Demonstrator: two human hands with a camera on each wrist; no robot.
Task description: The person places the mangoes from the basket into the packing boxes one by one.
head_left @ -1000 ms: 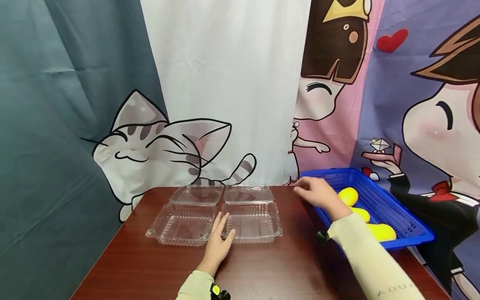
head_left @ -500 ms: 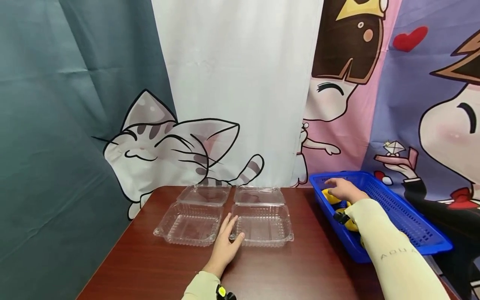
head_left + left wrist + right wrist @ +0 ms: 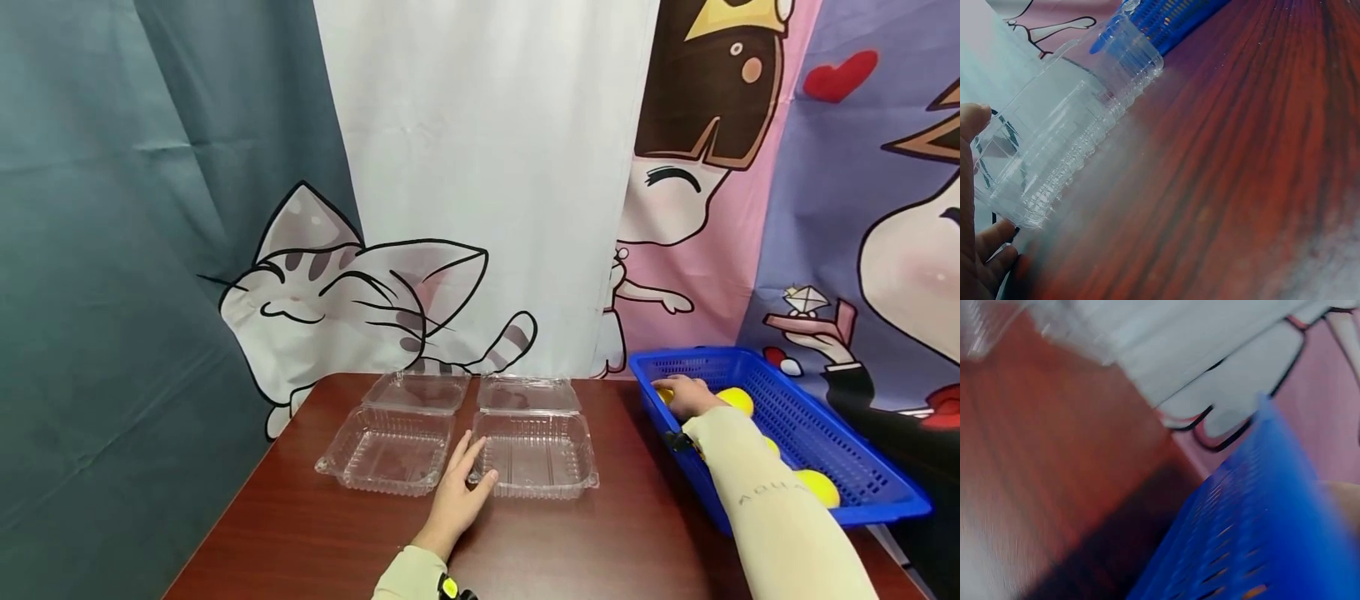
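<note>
My right hand (image 3: 688, 398) reaches down into the far left end of a blue plastic basket (image 3: 888, 510). Its fingers curl over a rounded yellow fruit (image 3: 665, 395), most of which the hand covers. In the right wrist view the basket wall (image 3: 1241, 531) hides nearly all of that hand. My left hand (image 3: 453, 497) lies with fingers extended at the near left corner of the right clear clamshell box (image 3: 536, 490). Beside it stands the left clear clamshell box (image 3: 386, 485). Both have their lids raised open toward the back. The left wrist view shows fingers (image 3: 997, 240) right at the box's corner.
More yellow fruits (image 3: 735, 402) lie in the basket, one (image 3: 819, 488) near its front end. The brown wooden table (image 3: 585, 550) carries the boxes, with the basket at its right edge. A cartoon-printed curtain (image 3: 480, 167) hangs directly behind the table.
My right hand has moved from above the basket's left rim down into it, onto a yellow fruit. The left hand keeps its place at the box. The head view has turned right.
</note>
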